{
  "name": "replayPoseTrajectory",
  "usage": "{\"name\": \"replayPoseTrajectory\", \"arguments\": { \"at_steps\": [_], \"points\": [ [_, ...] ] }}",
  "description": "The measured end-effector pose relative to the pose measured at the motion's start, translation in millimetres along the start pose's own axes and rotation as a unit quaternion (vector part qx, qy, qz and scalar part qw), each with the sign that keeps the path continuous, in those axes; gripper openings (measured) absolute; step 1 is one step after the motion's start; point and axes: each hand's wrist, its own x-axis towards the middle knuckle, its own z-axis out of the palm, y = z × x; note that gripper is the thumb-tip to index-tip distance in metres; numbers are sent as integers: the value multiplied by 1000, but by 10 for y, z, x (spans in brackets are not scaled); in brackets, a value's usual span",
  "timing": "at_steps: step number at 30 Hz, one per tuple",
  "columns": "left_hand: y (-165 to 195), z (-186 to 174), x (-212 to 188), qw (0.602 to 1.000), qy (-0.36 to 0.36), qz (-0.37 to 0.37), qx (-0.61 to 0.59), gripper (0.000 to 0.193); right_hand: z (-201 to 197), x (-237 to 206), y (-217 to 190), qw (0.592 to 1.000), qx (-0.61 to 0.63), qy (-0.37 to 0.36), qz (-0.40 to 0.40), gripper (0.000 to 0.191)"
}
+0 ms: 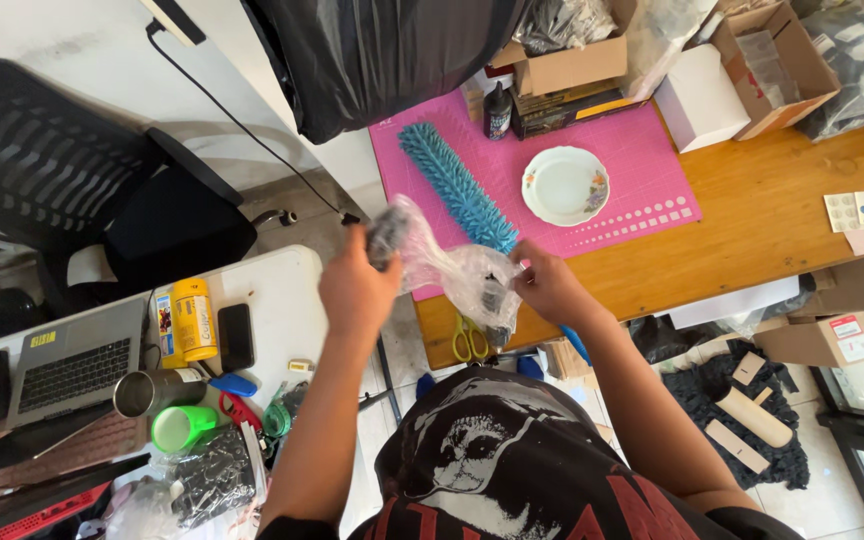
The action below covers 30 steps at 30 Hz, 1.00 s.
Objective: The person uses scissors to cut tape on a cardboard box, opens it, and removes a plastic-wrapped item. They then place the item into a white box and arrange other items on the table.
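My left hand [356, 288] grips the top end of a clear plastic bag [452, 270] with something dark inside it. My right hand [549, 285] pinches the bag's lower right part, where another dark piece shows through the plastic. The bag stretches between both hands above the near edge of the wooden table [772, 215]. Behind it a teal fluffy duster [455, 185] lies slanted on a pink cutting mat [642, 165]. A white plate [565, 185] with a floral rim sits on the mat to the right.
Yellow-handled scissors [470, 340] lie at the table's near edge. Cardboard boxes [777, 65] and a black bag [382, 55] crowd the back. At left, a white table [277, 290] holds a laptop [72, 365], steel cup [147, 392], green cup [177, 428], yellow bottle [194, 318] and phone [236, 337]. A black chair [72, 170] stands beyond.
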Motion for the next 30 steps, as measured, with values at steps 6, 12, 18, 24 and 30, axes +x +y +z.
{"name": "replayPoseTrajectory", "arguments": {
  "at_steps": [6,12,18,24,30],
  "points": [
    [369,190,-292,991,-37,128,31,39,93,-50,61,970,-146,18,-196,35],
    [647,340,-218,982,-112,139,-59,56,167,-91,-218,983,-165,59,-51,70],
    [977,544,-42,976,-86,199,30,50,106,-120,-159,997,9,61,-34,74],
    [1307,596,56,964,-119,233,50,35,-40,-148,82,994,97,49,-18,82],
    [1506,539,-43,957,-138,252,30,30,-45,-277,158,992,62,89,-59,86]
  ]
}}
